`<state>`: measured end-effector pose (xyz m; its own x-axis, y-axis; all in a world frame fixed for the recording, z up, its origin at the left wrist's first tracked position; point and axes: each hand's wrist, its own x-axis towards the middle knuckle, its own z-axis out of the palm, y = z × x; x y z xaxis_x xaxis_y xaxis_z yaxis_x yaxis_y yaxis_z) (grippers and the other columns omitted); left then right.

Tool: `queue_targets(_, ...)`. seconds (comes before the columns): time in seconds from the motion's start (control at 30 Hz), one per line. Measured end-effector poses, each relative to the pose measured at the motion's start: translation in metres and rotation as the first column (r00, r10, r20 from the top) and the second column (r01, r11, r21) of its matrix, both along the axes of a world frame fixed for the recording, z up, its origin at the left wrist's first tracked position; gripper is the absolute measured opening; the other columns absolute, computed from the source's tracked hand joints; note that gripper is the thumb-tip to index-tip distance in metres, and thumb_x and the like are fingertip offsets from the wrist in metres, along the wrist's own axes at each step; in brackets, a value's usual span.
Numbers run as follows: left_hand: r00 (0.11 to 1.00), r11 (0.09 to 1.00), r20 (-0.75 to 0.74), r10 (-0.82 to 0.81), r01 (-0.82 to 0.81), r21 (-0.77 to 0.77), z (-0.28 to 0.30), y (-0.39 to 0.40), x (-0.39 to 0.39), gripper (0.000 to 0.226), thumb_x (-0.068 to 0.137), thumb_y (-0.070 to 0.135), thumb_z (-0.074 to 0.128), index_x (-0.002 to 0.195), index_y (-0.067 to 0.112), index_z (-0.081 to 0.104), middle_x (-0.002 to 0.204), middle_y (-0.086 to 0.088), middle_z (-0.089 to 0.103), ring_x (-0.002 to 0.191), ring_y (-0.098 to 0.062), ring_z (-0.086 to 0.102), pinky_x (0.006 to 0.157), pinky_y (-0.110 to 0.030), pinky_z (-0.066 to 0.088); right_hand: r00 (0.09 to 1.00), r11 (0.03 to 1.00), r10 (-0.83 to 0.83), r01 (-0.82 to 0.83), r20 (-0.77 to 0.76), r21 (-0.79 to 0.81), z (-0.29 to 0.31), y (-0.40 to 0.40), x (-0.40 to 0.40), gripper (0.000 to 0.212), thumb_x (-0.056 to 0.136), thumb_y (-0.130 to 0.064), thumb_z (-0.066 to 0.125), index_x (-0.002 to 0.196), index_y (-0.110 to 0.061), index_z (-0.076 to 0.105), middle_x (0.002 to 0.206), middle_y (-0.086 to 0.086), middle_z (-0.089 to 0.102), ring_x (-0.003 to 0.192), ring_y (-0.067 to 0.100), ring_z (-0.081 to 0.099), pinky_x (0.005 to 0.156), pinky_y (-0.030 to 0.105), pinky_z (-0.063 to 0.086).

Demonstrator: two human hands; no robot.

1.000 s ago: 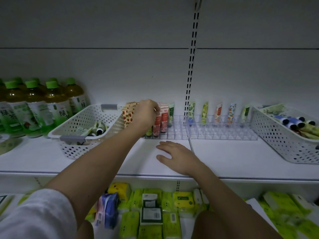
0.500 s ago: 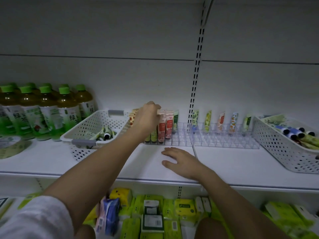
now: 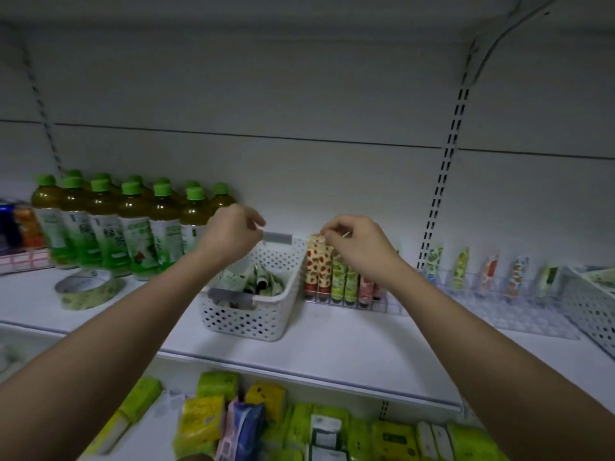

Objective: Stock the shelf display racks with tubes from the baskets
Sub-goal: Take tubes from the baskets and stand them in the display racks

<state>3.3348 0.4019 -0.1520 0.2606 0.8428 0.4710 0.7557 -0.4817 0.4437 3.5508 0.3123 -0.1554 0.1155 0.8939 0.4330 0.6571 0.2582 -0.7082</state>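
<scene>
Two white perforated plastic baskets stand on the white shelf point(image 3: 349, 341): the left basket point(image 3: 253, 314) between the arms, and the right basket point(image 3: 589, 304) cut off at the frame edge. In the left basket lie several green-printed tubes point(image 3: 263, 281), too jumbled to count, on their sides with dark caps pointing various ways. Just right of it, touching its wall, is the clear plastic display rack point(image 3: 336, 296), holding upright tubes, long axis vertical, caps down: strawberry-print cream tubes point(image 3: 317, 261) in a front-to-back row, then green tubes, then red-and-pink ones; arms hide part of the count. A second clear rack point(image 3: 519, 304) farther right holds five upright tubes point(image 3: 487, 267), one per column, along its back row.

The right hand point(image 3: 357, 242) pinches the top edge of the rearmost strawberry tubes, fingers curled. The left hand point(image 3: 233, 229) hovers above the left basket's far rim, fingers loosely curled, grip on nothing.

About ten green-capped tea bottles point(image 3: 133, 227) stand at left, with one roll of printed tape point(image 3: 88, 289) lying flat before them.
</scene>
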Motion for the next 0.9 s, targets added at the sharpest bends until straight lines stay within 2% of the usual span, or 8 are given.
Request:
queue_targets(0.2,0.989,0.987,-0.143,-0.029,0.006,-0.159,-0.026,0.011,-0.016,0.021,0.086,0.015,0.07,0.106,0.016,0.069,0.107,-0.003,0.069,0.077,-0.002,0.057,0.065,-0.015,0.047,0.999,0.997,-0.04,0.04,0.01,-0.065,0.007,0.03,-0.023,0.026,0.093,-0.013,0.055,0.078,-0.031,0.066,0.08,0.002,0.07,0.074,0.028,0.07,0.069,0.038,0.058)
queue_targets(0.33,0.964,0.966,-0.261,-0.044,-0.025,-0.259,-0.036,0.015,-0.009,0.02,0.084,0.017,0.072,0.103,0.013,0.072,0.102,-0.004,0.07,0.086,-0.015,0.064,0.079,-0.028,0.055,0.999,0.989,-0.021,0.026,0.038,-0.145,0.004,0.045,-0.04,0.02,0.095,-0.01,0.053,0.088,-0.023,0.067,0.084,0.003,0.069,0.075,0.026,0.071,0.064,0.036,0.059)
queue_targets(0.47,0.915,0.954,-0.402,-0.038,-0.087,-0.288,-0.045,0.015,-0.006,0.011,0.083,0.018,0.068,0.074,0.012,0.065,0.072,-0.002,0.062,0.069,-0.015,0.058,0.062,-0.024,0.048,0.995,0.969,0.019,0.006,0.1,-0.246,-0.01,0.056,-0.06,0.018,0.093,-0.006,0.053,0.097,-0.015,0.069,0.092,0.007,0.07,0.081,0.024,0.069,0.071,0.037,0.059)
queue_targets(0.53,0.905,0.948,-0.424,-0.027,-0.111,-0.297,-0.047,0.016,-0.006,0.008,0.083,0.013,0.066,0.075,0.011,0.065,0.075,-0.004,0.062,0.074,-0.017,0.059,0.066,-0.027,0.049,0.979,0.967,0.044,0.008,0.198,-0.255,-0.02,0.062,-0.07,0.022,0.092,-0.004,0.054,0.104,-0.013,0.07,0.103,0.007,0.07,0.085,0.018,0.065,0.07,0.028,0.051)
queue_targets(0.63,0.953,0.953,-0.302,-0.005,-0.087,-0.291,-0.049,0.02,-0.01,0.02,0.082,0.008,0.065,0.101,0.008,0.071,0.101,-0.009,0.07,0.091,-0.022,0.065,0.081,-0.034,0.056,0.942,0.963,0.088,0.004,0.324,-0.271,-0.026,0.072,-0.078,0.027,0.092,-0.001,0.053,0.108,-0.011,0.072,0.113,0.005,0.069,0.098,0.017,0.064,0.081,0.024,0.049)
queue_targets(0.7,0.982,0.965,-0.183,0.035,-0.081,-0.251,-0.05,0.023,-0.013,0.025,0.083,0.007,0.061,0.106,0.011,0.071,0.104,-0.009,0.07,0.092,-0.025,0.066,0.08,-0.033,0.056,0.89,0.929,0.205,-0.045,0.408,-0.368,-0.023,0.078,-0.079,0.023,0.091,-0.003,0.057,0.104,-0.012,0.074,0.11,0.003,0.071,0.099,0.017,0.065,0.086,0.027,0.052)
queue_targets(0.83,0.996,0.977,0.025,0.085,-0.079,-0.199,-0.049,0.027,-0.016,0.036,0.083,0.005,0.063,0.118,0.013,0.066,0.109,-0.01,0.07,0.096,-0.026,0.066,0.085,-0.037,0.056,0.655,0.757,0.53,-0.078,0.539,-0.648,-0.012,0.085,-0.09,0.021,0.088,-0.02,0.069,0.109,-0.018,0.075,0.11,-0.004,0.071,0.097,0.013,0.064,0.079,0.023,0.051)
queue_targets(0.9,0.986,0.978,0.135,0.1,-0.072,-0.198,-0.049,0.03,-0.016,0.038,0.084,0.006,0.065,0.121,0.015,0.063,0.11,-0.008,0.069,0.096,-0.024,0.065,0.081,-0.036,0.056,0.6,0.685,0.606,-0.06,0.522,-0.726,-0.011,0.088,-0.096,0.026,0.089,-0.029,0.067,0.112,-0.018,0.074,0.111,-0.006,0.069,0.097,0.013,0.064,0.076,0.021,0.051)
